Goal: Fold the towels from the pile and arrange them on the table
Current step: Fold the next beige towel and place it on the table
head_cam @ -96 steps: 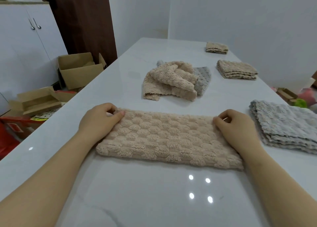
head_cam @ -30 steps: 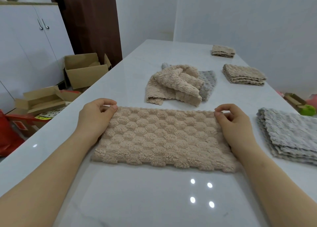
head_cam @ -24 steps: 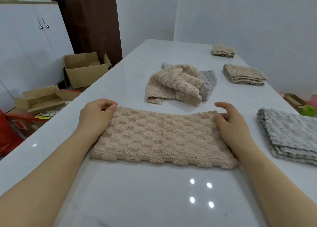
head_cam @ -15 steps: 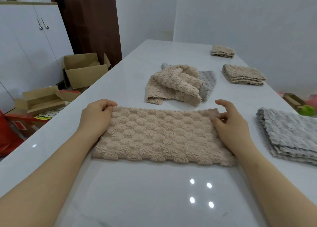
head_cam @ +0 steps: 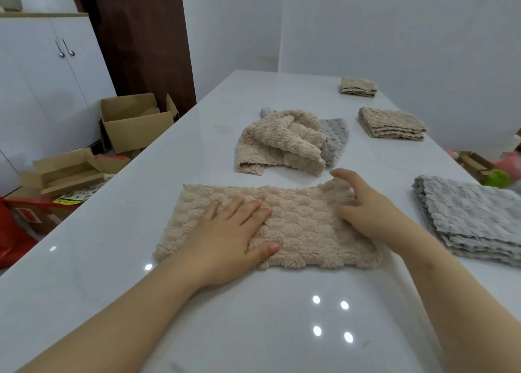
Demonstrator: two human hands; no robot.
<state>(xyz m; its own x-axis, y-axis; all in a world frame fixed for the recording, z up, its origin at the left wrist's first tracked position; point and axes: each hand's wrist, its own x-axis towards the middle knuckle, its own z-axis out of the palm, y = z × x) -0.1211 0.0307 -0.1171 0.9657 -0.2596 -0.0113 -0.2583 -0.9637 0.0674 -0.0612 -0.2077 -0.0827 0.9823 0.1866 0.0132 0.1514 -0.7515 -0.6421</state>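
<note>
A beige bubble-textured towel (head_cam: 304, 220), folded into a long strip, lies across the white table (head_cam: 253, 330) in front of me. My left hand (head_cam: 231, 240) presses flat on its middle, fingers spread. My right hand (head_cam: 366, 209) grips the strip's right end, and the far right corner is bunched up under the fingers. Behind it sits the loose pile: a crumpled beige towel (head_cam: 279, 144) on top of a grey towel (head_cam: 334, 138).
A stack of folded grey towels (head_cam: 468, 217) lies at the right edge. Two folded beige stacks (head_cam: 392, 123) (head_cam: 358, 86) sit farther back on the right. Open cardboard boxes (head_cam: 135, 121) and a red bag (head_cam: 11, 231) stand on the floor to the left.
My left hand left the strip's left end and now lies flat on its middle. My right hand has taken hold of the right end and lifted its corner.
</note>
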